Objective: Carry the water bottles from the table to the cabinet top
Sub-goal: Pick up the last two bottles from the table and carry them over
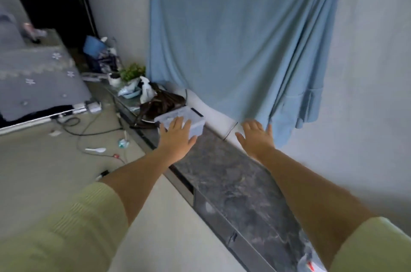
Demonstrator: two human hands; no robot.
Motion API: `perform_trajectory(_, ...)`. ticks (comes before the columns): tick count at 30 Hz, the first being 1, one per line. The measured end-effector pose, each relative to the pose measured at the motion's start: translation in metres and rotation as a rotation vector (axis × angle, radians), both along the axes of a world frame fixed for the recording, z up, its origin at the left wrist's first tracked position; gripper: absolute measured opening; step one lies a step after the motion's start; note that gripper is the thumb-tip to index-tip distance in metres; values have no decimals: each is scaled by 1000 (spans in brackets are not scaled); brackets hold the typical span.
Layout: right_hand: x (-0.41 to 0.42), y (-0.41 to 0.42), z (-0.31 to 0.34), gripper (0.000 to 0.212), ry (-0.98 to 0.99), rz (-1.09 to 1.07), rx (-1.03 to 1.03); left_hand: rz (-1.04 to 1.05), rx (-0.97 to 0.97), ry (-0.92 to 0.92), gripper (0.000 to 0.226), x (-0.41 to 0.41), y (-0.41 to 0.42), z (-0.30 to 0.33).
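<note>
Both my arms reach forward over a low cabinet with a dark marbled top that runs along the wall. My left hand is spread flat, fingers apart, over the near edge of a clear plastic box. My right hand is spread open above the cabinet top, close to the hem of a blue curtain, and holds nothing. At the bottom right edge, something clear with a red and white label lies on the cabinet top; it may be a water bottle, but it is cut off and blurred.
A blue curtain hangs on the wall behind the cabinet. Further along the top lie a dark bag, white plastic bags and a potted plant. Cables and small litter are strewn on the floor at left, beside a bed.
</note>
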State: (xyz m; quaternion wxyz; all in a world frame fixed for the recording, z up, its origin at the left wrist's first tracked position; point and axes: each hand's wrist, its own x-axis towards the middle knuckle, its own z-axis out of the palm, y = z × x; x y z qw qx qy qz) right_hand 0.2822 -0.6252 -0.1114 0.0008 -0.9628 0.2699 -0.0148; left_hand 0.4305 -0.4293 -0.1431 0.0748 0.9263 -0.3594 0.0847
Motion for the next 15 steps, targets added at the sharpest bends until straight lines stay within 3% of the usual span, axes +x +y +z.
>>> perform_trajectory(9, 171, 204, -5, 50, -103, 423, 67, 350, -68, 23, 61, 94, 231, 32)
perform_trajectory(15, 239, 312, -13, 49, -154, 679, 93, 523, -58, 18, 60, 114, 333, 26)
